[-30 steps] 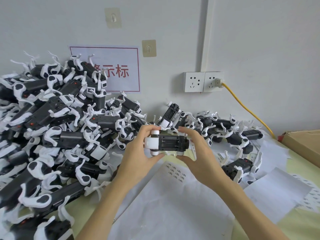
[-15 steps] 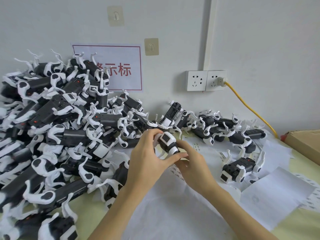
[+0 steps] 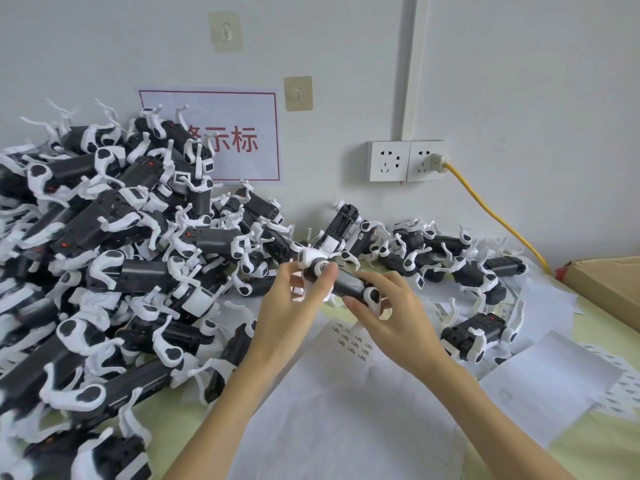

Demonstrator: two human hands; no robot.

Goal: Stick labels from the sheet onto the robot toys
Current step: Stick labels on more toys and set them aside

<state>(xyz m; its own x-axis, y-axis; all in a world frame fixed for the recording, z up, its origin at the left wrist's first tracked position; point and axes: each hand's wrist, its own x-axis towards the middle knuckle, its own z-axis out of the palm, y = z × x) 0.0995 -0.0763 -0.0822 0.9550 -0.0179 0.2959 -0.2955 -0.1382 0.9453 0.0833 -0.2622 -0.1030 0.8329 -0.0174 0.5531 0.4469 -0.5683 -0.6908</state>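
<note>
I hold one black-and-white robot toy point(image 3: 341, 277) in the air above the table, between both hands. My left hand point(image 3: 289, 317) pinches its white head end with thumb and fingers. My right hand point(image 3: 391, 317) grips its rear end near a white leg joint. The toy lies tilted, head up to the left. Below my hands lies the white label sheet point(image 3: 353, 344) with rows of small printed labels on it.
A tall pile of robot toys point(image 3: 104, 254) fills the left side up to the wall. More toys point(image 3: 450, 261) lie along the wall at the right, one point(image 3: 474, 332) near my right hand. Loose paper sheets point(image 3: 550, 382), a cardboard box point(image 3: 609, 285) and a yellow cable point(image 3: 491, 213) are at right.
The toy has been turned from end-on to lengthwise and lifted slightly toward the pile. My right hand has slid to its rear end; my left hand keeps the head end.
</note>
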